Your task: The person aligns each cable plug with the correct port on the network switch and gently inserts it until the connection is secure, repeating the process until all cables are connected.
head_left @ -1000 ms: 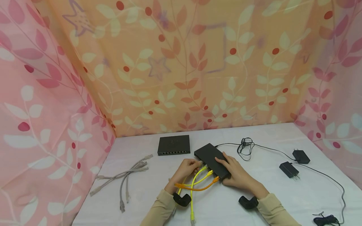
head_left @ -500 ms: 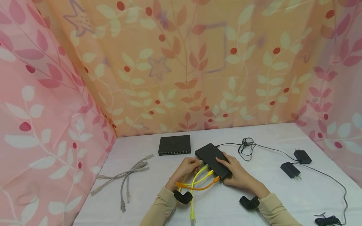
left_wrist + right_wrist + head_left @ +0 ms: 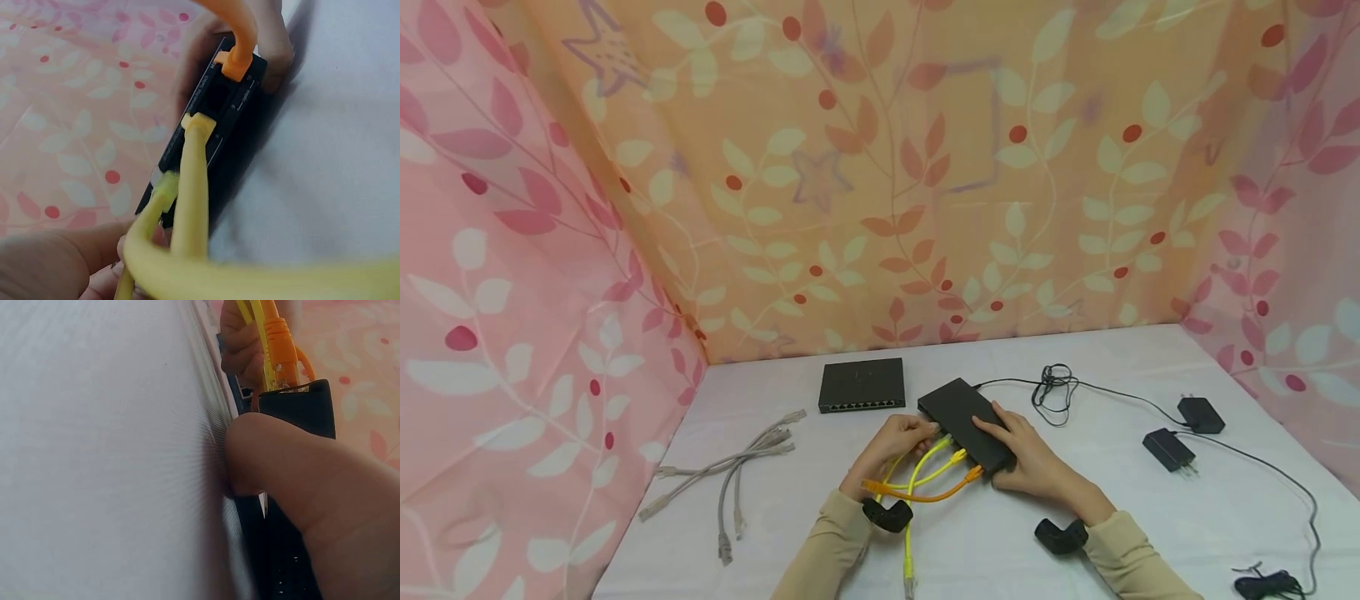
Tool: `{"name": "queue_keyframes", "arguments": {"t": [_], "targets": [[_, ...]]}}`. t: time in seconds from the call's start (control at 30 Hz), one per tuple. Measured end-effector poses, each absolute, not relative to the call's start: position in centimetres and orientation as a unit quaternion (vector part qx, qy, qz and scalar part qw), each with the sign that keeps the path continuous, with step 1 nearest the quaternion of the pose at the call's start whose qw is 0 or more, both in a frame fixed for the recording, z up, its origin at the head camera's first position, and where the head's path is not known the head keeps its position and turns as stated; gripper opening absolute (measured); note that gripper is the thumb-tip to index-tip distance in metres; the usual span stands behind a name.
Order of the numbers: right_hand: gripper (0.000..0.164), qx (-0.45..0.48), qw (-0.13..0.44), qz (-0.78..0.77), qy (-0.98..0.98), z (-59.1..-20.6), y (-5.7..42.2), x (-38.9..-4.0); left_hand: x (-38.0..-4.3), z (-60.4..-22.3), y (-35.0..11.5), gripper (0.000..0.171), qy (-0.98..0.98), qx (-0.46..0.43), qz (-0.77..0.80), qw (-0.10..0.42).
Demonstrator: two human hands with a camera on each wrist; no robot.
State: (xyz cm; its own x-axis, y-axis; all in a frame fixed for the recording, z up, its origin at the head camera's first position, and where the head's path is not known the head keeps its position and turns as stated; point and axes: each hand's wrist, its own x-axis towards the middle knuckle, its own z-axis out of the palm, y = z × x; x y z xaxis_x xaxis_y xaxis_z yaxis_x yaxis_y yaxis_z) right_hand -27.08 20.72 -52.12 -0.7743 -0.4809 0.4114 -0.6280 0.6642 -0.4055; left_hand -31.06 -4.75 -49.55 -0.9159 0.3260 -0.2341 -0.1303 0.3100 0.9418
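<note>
A black network switch lies slanted on the table, its port side towards me. My right hand grips its near right end, thumb on top. My left hand pinches a network cable's plug at the left end of the port row; the fingers mostly hide the plug. Beside it, a yellow network cable and a yellow-green plug sit in ports. An orange network cable is plugged in near the other end, with an open port next to it. One yellow cable's loose end hangs towards me.
A second black switch stands behind on the left. Several grey network cables lie at left. Two black power adapters lie at right, with a coiled black cord running to the held switch. Patterned curtains surround the white table.
Hardly anything moves. My left hand shifts very slightly at the port row, and the pale plug seen at its fingertips earlier is now more hidden. The right hand keeps its grip.
</note>
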Motion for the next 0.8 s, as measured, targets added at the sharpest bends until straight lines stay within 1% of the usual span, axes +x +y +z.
{"name": "queue_keyframes", "arguments": {"t": [0.17, 0.37, 0.6, 0.8], "targets": [[0.086, 0.303, 0.136, 0.272, -0.903, -52.1, 20.9, -27.1, -31.4, -49.5, -4.5, 0.028, 0.786, 0.059, 0.582, 0.200], [0.089, 0.286, 0.110, 0.251, -0.918, -51.7, 21.3, -27.3, -31.5, -49.5, -4.2, 0.029, 0.779, 0.077, 0.589, 0.200], [0.085, 0.296, 0.090, 0.239, -0.920, -51.2, 22.1, -27.6, -31.9, -49.7, -4.0, 0.029, 0.775, 0.087, 0.592, 0.203], [0.085, 0.299, 0.090, 0.240, -0.919, -50.9, 22.7, -27.7, -32.3, -49.6, -4.0, 0.025, 0.769, 0.107, 0.592, 0.216]]}}
